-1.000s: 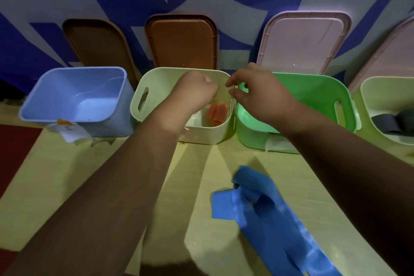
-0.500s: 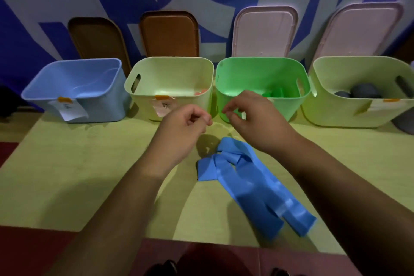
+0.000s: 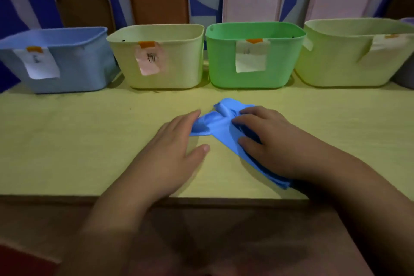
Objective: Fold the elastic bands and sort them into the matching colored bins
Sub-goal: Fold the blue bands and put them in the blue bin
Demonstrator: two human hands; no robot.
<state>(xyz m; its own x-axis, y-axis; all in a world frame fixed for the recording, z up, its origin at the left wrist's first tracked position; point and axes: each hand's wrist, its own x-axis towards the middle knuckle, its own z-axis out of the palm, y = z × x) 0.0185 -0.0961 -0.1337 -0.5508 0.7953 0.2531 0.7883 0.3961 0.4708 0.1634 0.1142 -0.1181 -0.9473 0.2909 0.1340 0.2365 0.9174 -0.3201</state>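
Blue band [image 3: 220,129] on table [image 3: 89,141], under R fingers [image 3: 243,120], touching L fingers [image 3: 193,117].

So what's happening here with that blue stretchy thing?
A person is sorting elastic bands by colour. Right now both hands are on a blue band lying crumpled on the table: the left hand touches its left end, the right hand rests across it. It is not folded neatly yet. The blue bin waits at the far left of the row.
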